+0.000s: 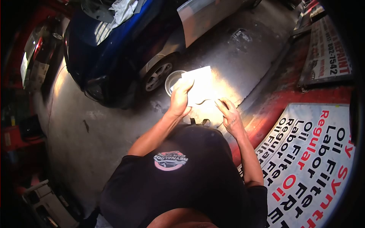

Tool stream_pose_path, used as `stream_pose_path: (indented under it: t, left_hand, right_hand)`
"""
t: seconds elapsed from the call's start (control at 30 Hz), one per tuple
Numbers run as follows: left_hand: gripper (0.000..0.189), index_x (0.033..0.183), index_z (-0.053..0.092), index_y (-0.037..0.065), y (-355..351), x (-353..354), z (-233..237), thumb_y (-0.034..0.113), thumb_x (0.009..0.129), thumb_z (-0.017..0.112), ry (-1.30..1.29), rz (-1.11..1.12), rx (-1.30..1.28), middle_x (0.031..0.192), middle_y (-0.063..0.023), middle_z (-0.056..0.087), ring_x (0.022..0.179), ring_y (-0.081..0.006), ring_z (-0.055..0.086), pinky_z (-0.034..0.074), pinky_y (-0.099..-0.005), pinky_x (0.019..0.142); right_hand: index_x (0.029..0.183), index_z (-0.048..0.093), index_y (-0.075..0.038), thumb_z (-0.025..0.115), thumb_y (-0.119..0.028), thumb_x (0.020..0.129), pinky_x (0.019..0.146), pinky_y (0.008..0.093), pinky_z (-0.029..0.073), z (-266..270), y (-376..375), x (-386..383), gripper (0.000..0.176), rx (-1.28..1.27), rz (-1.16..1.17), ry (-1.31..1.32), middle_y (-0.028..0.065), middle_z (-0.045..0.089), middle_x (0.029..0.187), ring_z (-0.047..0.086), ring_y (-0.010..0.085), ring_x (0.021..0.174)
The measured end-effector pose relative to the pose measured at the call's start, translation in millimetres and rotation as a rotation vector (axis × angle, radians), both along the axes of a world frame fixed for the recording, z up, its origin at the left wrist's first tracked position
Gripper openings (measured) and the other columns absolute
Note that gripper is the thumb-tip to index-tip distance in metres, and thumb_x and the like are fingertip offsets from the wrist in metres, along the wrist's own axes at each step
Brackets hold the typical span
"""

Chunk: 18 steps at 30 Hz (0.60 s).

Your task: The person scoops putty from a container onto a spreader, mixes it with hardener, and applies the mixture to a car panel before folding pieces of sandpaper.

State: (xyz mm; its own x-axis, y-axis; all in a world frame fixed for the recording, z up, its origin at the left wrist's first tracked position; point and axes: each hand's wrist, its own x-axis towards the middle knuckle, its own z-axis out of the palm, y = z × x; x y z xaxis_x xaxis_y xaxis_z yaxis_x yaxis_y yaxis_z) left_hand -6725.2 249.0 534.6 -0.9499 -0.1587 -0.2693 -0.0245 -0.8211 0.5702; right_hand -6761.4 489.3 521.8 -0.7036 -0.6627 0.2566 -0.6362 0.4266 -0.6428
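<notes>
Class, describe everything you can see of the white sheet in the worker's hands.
The thin, white, paper-like sheet is held up in front of the body, under bright light. Its top right corner is sharp; its lower edge curves in a wave. The left hand grips its left side, covering part of it. The right hand has its fingertips at the lower right corner; whether they pinch it is unclear. Glare hides any print.

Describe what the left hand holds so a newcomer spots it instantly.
Find the dark blue car at upper left, then its silver-spoked wheel. Right of that wheel, the left hand holds a flat white sheet, the right hand near its lower edge. Unlike the round, pale-rimmed container beside it, it is straight-sided and glaringly bright.
</notes>
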Motion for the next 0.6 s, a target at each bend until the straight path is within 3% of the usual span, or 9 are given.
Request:
stream_pose_path:
  t: [0.07, 0.1, 0.17, 0.2, 0.23, 0.37, 0.43, 0.5, 0.6]
  left_hand:
    - [0.027, 0.095, 0.068, -0.002, 7, -7, 12, 0.016, 0.108, 0.053, 0.053, 0.129, -0.358, 0.085, -0.0050, 0.068, 0.077, -0.0139, 0.065, 0.052, -0.0299, 0.067]
    - [0.027, 0.095, 0.068, -0.002, 10, -7, -5, 0.016, 0.108, 0.053, 0.042, 0.132, -0.355, 0.085, -0.0050, 0.068, 0.077, -0.0139, 0.065, 0.052, -0.0299, 0.067]
    - [0.036, 0.084, 0.062, -0.001, 13, -14, -49, 0.021, 0.110, 0.052, -0.016, 0.078, -0.707, 0.074, 0.0000, 0.055, 0.070, -0.0097, 0.049, 0.042, -0.0324, 0.061]
    - [0.040, 0.080, 0.055, 0.000, 18, -13, -35, 0.024, 0.112, 0.050, 0.050, 0.097, -0.932, 0.071, 0.0022, 0.045, 0.067, -0.0101, 0.038, 0.034, -0.0360, 0.058]
    - [0.040, 0.080, 0.055, 0.000, 18, -15, -37, 0.024, 0.112, 0.050, 0.054, 0.085, -0.932, 0.071, 0.0022, 0.045, 0.067, -0.0101, 0.038, 0.034, -0.0360, 0.058]
    - [0.042, 0.088, 0.064, 0.002, 7, -23, -44, 0.028, 0.115, 0.045, -0.054, 0.039, -0.964, 0.081, 0.0018, 0.058, 0.074, -0.0075, 0.047, 0.042, -0.0294, 0.067]
    - [0.047, 0.073, 0.052, 0.003, 15, -28, -46, 0.027, 0.113, 0.049, -0.076, 0.188, -0.735, 0.066, 0.0052, 0.042, 0.065, -0.0068, 0.036, 0.031, -0.0330, 0.056]
    - [0.046, 0.074, 0.052, 0.004, 14, -29, -43, 0.026, 0.114, 0.049, -0.065, 0.203, -0.766, 0.067, 0.0049, 0.043, 0.065, -0.0062, 0.037, 0.032, -0.0324, 0.056]
    - [0.042, 0.084, 0.063, 0.001, 8, -33, -28, 0.025, 0.115, 0.048, -0.054, 0.278, -0.758, 0.074, 0.0021, 0.058, 0.068, -0.0069, 0.048, 0.040, -0.0297, 0.060]
  right_hand:
    - [0.132, 0.070, -0.004, 0.053, 0.020, 0.078, 0.106, 0.0434, 0.051, -6, 1, -7, 0.061, -0.008, -0.039, -0.100, 0.0222, 0.063, 0.133, 0.062, 0.0395, 0.126]
    - [0.131, 0.071, -0.007, 0.057, 0.017, 0.078, 0.104, 0.0458, 0.052, 14, -6, -11, 0.059, -0.070, -0.107, -0.076, 0.0191, 0.065, 0.128, 0.061, 0.0370, 0.126]
    - [0.130, 0.072, -0.011, 0.061, 0.014, 0.078, 0.102, 0.0481, 0.052, 42, -21, -19, 0.058, -0.144, -0.193, -0.047, 0.0159, 0.067, 0.124, 0.061, 0.0344, 0.126]
    - [0.128, 0.073, -0.011, 0.062, 0.011, 0.077, 0.104, 0.0485, 0.051, 52, -27, -20, 0.056, -0.028, -0.074, 0.076, 0.0152, 0.067, 0.125, 0.061, 0.0345, 0.126]
    - [0.126, 0.073, -0.011, 0.064, 0.007, 0.075, 0.105, 0.0489, 0.049, 57, -32, -18, 0.055, 0.091, 0.046, 0.197, 0.0145, 0.066, 0.126, 0.060, 0.0346, 0.126]
    - [0.122, 0.074, -0.011, 0.068, 0.001, 0.073, 0.111, 0.0531, 0.044, 36, -40, -2, 0.050, 0.036, 0.089, 0.209, 0.0128, 0.066, 0.128, 0.058, 0.0355, 0.129]
    - [0.122, 0.075, -0.012, 0.068, 0.000, 0.074, 0.112, 0.0541, 0.043, 29, -37, 3, 0.050, 0.046, 0.087, 0.202, 0.0123, 0.066, 0.129, 0.058, 0.0352, 0.129]
    - [0.125, 0.074, -0.012, 0.067, 0.000, 0.075, 0.113, 0.0538, 0.041, 22, -28, 3, 0.051, 0.095, 0.087, 0.208, 0.0126, 0.066, 0.129, 0.058, 0.0352, 0.130]
    - [0.126, 0.075, -0.011, 0.066, 0.003, 0.076, 0.112, 0.0514, 0.044, 17, -11, -4, 0.052, 0.117, 0.085, 0.143, 0.0129, 0.067, 0.127, 0.061, 0.0360, 0.125]
